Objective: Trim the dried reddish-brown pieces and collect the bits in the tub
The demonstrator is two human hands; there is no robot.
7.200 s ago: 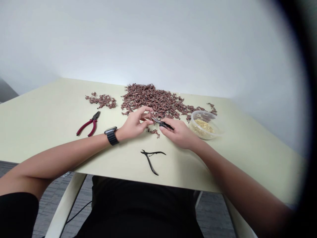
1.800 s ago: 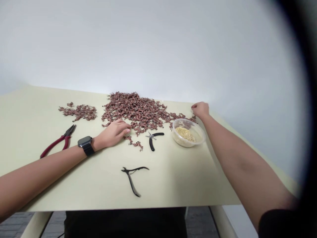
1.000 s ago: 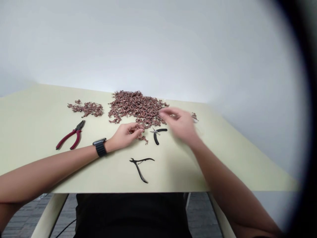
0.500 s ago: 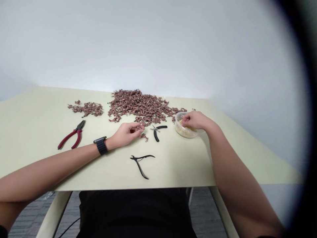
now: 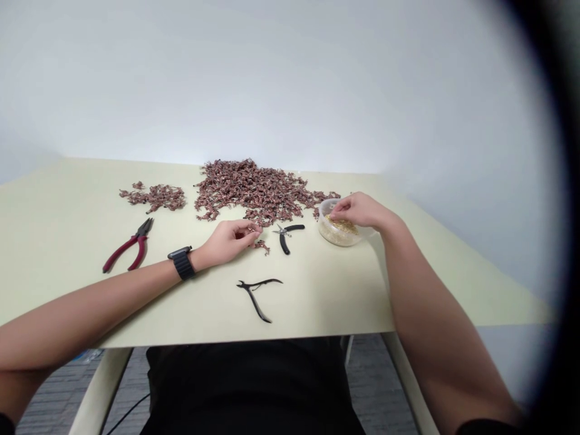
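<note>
My left hand [image 5: 229, 238], with a black watch on the wrist, rests on the pale table [image 5: 67, 241] and its fingers are pinched on a small reddish-brown piece at the front of the large pile of reddish-brown pieces [image 5: 254, 190]. My right hand [image 5: 357, 210] hovers over a clear plastic tub [image 5: 338, 232] of small golden bits, fingertips pinched together inside the rim. Small black-handled pliers [image 5: 285, 234] lie between the two hands.
A smaller heap of the same pieces [image 5: 156, 196] lies at the back left. Red-handled pliers [image 5: 129, 244] sit to the left of my watch. Black nippers [image 5: 257, 293] lie near the table's front edge. A white wall stands behind the table.
My right hand put down the small black pliers, reached to the far right past the tub, swept back across, and now dips its fingertips into the tub. My left hand stayed at the pile.
</note>
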